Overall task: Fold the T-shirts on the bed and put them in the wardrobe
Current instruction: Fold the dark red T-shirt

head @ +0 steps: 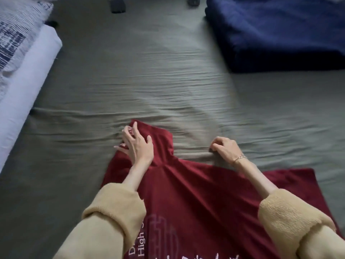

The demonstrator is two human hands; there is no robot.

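From the head camera, a dark red T-shirt (186,193) lies spread on the bed (149,81), at the bed's near edge, with pale printed lettering showing toward the bottom of the view (only "High" can be read). One sleeve reaches away from the person, toward the middle of the bed.

The left hand (136,144) rests flat on that sleeve, fingers spread and straight, pressing the fabric down near a small pale print. The right hand (225,148) sits just beside the shirt's far edge, its fingers curled down and pinching a fold of the grey-green bed sheet (186,101); a thin bracelet (239,157) circles its wrist. Both forearms come out of rolled tan fleece sleeves (115,204).

At the bed's far right corner sits a folded navy blanket (276,32), well apart from the T-shirt. Along the bed's left side lie a white pillow (31,75) and a blue-and-white patterned pillow (16,28).
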